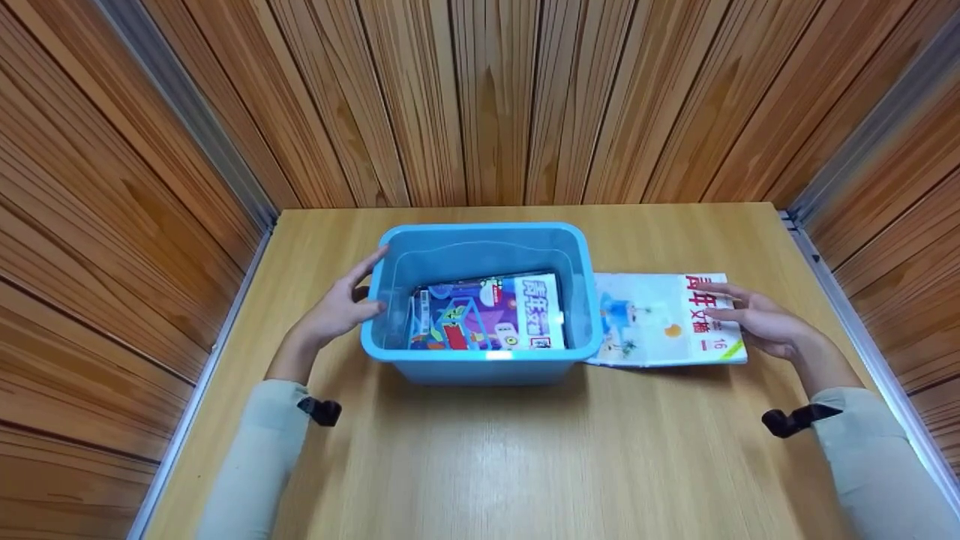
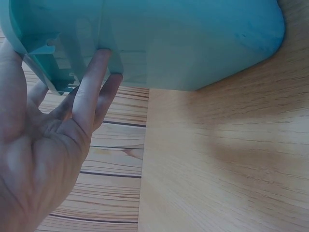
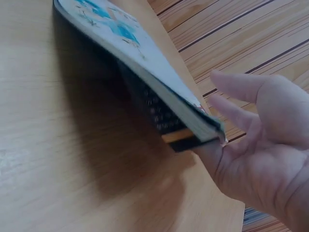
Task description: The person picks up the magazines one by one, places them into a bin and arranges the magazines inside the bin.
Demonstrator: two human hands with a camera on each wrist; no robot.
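Note:
A blue plastic bin stands mid-table with a colourful book lying flat inside. My left hand touches the bin's left wall with straight fingers. The left wrist view shows the fingertips of my left hand against the bin under its rim. Right of the bin lies a white-and-blue magazine on top of another book. My right hand rests on its right edge with fingers straight. In the right wrist view my right hand is at the corner of the magazine.
The wooden table is enclosed by wood-panelled walls on the left, back and right, with metal strips along the side edges. Bare tabletop lies in front of the bin and behind it.

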